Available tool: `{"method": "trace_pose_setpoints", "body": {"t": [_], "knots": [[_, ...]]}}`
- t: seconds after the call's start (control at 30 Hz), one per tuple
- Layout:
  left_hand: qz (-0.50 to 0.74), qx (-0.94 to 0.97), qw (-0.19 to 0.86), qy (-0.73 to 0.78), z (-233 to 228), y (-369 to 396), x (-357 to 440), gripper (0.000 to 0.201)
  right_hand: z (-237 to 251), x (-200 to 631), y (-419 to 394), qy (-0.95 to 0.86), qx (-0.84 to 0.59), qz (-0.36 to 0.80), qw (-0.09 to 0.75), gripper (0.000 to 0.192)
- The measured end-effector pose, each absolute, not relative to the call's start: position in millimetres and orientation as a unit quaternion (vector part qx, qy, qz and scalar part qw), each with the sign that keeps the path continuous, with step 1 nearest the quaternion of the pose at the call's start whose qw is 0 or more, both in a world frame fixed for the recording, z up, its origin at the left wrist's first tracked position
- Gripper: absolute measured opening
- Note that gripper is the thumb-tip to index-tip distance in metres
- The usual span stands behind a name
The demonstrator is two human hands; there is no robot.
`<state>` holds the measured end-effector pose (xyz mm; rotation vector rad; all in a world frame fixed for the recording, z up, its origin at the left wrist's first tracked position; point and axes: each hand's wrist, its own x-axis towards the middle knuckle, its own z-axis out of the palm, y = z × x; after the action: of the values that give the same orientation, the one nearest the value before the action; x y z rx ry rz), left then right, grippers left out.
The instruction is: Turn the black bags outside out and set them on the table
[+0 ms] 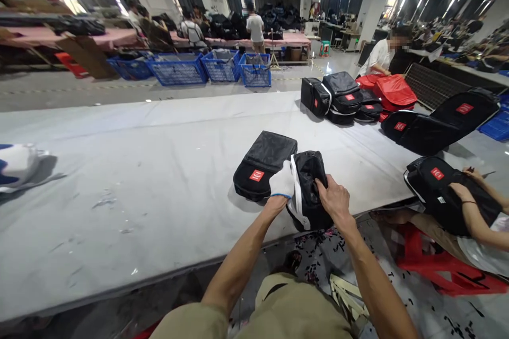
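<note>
A black backpack with a white-trimmed edge lies at the near edge of the table, partly overhanging it. My left hand, in a white glove with a blue cuff, grips the bag's left side along the white trim. Bare, my right hand pinches the black fabric on its right side, the fingertips partly tucked into a fold. Just left of it, touching or nearly so, another black backpack with a red label lies flat; my gloved hand covers its near right corner.
Several black backpacks and red bags stand at the table's far right. At right, a seated co-worker handles a black backpack on a red stool. A white-and-blue item lies far left. Blue crates stand beyond the white table.
</note>
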<state>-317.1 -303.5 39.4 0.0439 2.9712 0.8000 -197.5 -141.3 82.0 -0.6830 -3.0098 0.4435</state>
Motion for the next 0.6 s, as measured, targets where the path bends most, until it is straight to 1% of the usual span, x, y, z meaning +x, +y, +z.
{"method": "trace_pose_setpoints", "body": {"t": [0.1, 0.17, 0.33, 0.4, 0.47, 0.53, 0.6], "knots": [[0.229, -0.028, 0.083, 0.969, 8, -327, -322, 0.034, 77, -191, -133, -0.961, -0.228, 0.156, 0.016, 0.044], [0.227, -0.050, 0.110, 0.966, -15, -353, -310, 0.036, 74, -192, -119, -0.961, -0.211, 0.180, 0.019, 0.042], [0.212, -0.096, 0.201, 0.951, -75, -402, -241, 0.031, 71, -203, -73, -0.949, -0.209, 0.232, 0.052, 0.035], [0.206, -0.102, 0.233, 0.945, -100, -404, -216, 0.045, 70, -207, -61, -0.950, -0.188, 0.246, 0.046, 0.030], [0.201, -0.092, 0.258, 0.941, -120, -403, -203, 0.051, 70, -210, -58, -0.954, -0.176, 0.240, 0.043, 0.029], [0.195, -0.080, 0.271, 0.939, -130, -404, -203, 0.048, 71, -212, -65, -0.957, -0.173, 0.220, 0.074, 0.032], [0.191, -0.044, 0.229, 0.954, -129, -408, -214, 0.049, 75, -209, -81, -0.957, -0.134, 0.211, 0.148, 0.038]]}}
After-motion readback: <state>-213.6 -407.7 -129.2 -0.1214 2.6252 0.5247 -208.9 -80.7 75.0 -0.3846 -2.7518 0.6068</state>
